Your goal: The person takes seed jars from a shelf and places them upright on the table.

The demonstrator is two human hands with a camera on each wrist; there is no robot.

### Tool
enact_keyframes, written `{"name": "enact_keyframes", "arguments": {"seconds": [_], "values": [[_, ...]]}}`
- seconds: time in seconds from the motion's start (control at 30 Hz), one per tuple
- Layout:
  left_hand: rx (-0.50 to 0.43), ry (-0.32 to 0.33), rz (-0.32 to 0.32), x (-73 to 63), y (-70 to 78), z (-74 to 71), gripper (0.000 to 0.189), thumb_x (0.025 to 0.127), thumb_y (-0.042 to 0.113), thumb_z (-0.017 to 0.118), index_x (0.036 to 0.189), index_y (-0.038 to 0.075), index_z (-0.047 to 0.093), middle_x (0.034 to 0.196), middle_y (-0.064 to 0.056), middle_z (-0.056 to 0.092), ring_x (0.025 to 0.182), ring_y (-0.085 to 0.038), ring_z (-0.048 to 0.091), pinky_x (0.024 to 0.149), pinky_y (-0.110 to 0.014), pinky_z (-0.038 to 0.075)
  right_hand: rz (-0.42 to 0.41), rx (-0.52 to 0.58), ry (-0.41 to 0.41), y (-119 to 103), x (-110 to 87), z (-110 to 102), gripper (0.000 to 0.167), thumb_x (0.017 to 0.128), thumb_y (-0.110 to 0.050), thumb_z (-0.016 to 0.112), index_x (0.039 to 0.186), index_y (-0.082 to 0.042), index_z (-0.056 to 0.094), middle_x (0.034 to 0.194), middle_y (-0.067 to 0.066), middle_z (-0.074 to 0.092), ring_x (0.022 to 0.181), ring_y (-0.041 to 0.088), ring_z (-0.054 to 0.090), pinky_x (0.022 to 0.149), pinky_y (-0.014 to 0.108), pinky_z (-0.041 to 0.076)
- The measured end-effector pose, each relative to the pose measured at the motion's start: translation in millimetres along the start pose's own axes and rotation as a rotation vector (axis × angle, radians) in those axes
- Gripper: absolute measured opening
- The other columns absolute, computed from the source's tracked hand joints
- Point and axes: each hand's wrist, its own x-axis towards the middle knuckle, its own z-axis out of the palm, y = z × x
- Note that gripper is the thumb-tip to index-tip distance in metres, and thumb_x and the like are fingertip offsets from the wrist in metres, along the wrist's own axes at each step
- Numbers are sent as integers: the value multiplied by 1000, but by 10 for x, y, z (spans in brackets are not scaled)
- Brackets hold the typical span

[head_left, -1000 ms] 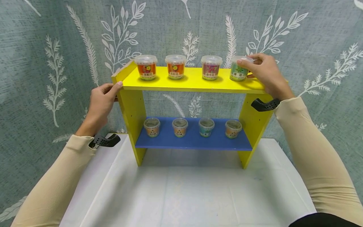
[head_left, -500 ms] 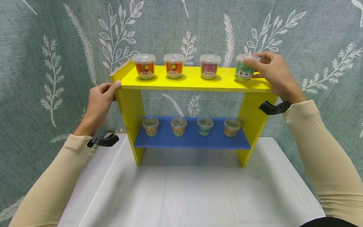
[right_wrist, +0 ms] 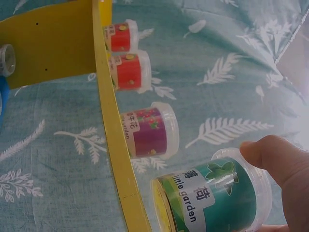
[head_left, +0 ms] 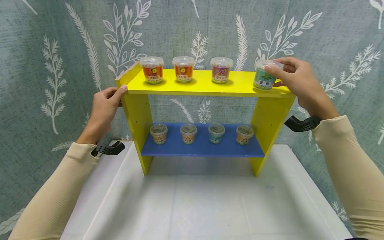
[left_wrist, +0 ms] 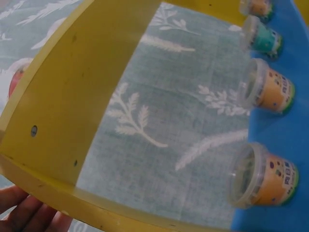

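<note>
At the right end of the top shelf, my right hand [head_left: 303, 80] grips a green-labelled lidded plastic cup [head_left: 265, 75] by its lid, thumb in front. The cup tilts a little, and I cannot tell whether its base touches the board. In the right wrist view its green label [right_wrist: 227, 188] and the thumb [right_wrist: 270, 157] show close up. My left hand [head_left: 103, 108] holds the upper left corner of the yellow and blue shelf unit [head_left: 192, 87], thumb at the front edge. Its other fingers [left_wrist: 31, 212] lie outside the side panel.
Two red-labelled cups [head_left: 153, 70] and a purple-labelled cup [head_left: 221, 70] stand on the yellow top. Several smaller cups [head_left: 188, 134] stand on the blue lower board [head_left: 201, 151]. The unit stands on a white-covered table [head_left: 195, 200] before a leaf-patterned cloth [head_left: 60, 20].
My right hand has moved the green-labelled cup rightward and towards the front edge of the top, away from the purple-labelled cup. My left hand keeps its hold on the corner.
</note>
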Motion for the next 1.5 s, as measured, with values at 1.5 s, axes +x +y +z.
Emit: {"name": "enact_keyframes", "arguments": {"seconds": [1.5], "values": [[15, 20, 19, 29, 17, -11, 52, 102, 46, 60, 133, 5, 63, 112, 6, 62, 99, -12, 58, 92, -29, 45, -22, -93, -82, 579, -928, -191, 55, 102, -28, 67, 150, -11, 46, 132, -4, 57, 107, 6, 63, 85, 12, 50]]}}
